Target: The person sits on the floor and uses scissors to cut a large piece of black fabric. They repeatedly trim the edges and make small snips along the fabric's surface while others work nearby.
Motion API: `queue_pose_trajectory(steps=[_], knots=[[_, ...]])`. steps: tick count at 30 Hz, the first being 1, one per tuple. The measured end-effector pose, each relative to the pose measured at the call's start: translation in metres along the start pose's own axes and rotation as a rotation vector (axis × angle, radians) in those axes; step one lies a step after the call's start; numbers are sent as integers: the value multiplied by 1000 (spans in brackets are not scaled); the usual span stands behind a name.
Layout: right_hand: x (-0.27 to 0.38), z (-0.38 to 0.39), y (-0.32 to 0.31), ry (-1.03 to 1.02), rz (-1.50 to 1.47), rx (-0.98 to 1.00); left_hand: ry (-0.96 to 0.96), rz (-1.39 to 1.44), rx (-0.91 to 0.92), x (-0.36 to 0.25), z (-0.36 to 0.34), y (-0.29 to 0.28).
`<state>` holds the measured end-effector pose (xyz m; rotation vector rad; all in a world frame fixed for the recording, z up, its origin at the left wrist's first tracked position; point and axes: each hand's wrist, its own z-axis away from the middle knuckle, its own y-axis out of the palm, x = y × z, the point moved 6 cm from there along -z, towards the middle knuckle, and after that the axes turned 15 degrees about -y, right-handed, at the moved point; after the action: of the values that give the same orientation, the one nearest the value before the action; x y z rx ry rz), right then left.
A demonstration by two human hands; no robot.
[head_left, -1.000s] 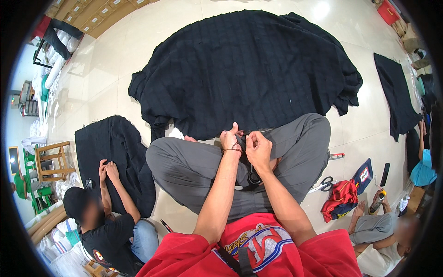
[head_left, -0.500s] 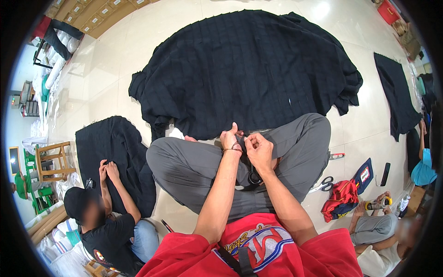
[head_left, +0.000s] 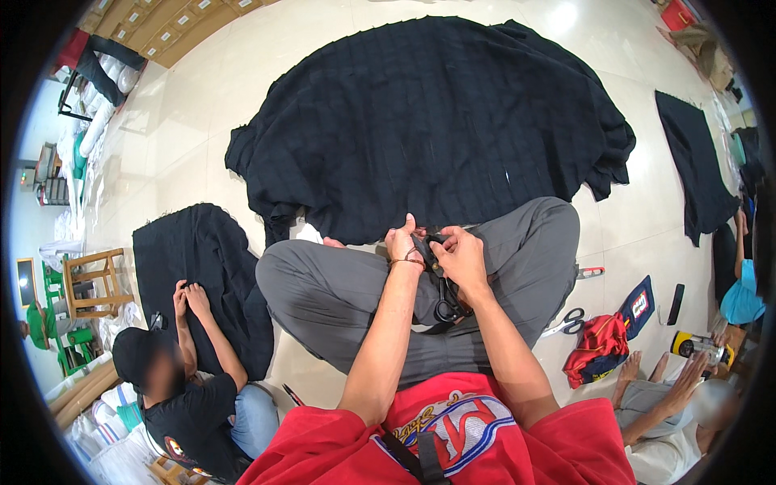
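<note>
A large black cloth lies spread over the floor before my crossed legs, its near edge reaching my lap. My left hand is closed at that edge, thumb pointing up. Right beside it, my right hand has its fingers pinched together on a small dark bit. Whether that bit is part of the cloth cannot be made out. Below my hands, black-handled scissors rest in my lap, their upper part running up between my hands and partly hidden.
Right of my knee are other scissors, a cutter, a red-and-navy cloth bundle and a dark phone-like slab. A person at left handles another black cloth. Another black piece lies at right; someone sits at lower right.
My right hand has shifted slightly right and turned, uncovering more of the scissors and the dark bit. My left hand stays in place. The person at lower right has moved their arm.
</note>
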<state>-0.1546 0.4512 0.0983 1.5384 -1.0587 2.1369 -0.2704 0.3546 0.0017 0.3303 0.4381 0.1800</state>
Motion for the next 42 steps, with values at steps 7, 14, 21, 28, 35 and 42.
queue_pose_trajectory(steps=[7, 14, 21, 28, 35, 42], knots=[[-5, -8, 10, 50, 68, 6, -5, -39, 17, 0, -2, 0], [3, 0, 3, -2, 119, -58, 11, -33, -24, 0, 4, 0], [7, 10, -1, -71, 51, -52, 26, -21, -31, 1, 3, -1], [12, 16, -3, -81, -7, 12, 26, -51, -57, 0, 7, -2], [20, 19, -6, -67, -71, 103, 4, -67, -93, 1, 12, 0], [22, 18, -5, -224, -99, 135, 36, -74, -88, 1, 4, -5]])
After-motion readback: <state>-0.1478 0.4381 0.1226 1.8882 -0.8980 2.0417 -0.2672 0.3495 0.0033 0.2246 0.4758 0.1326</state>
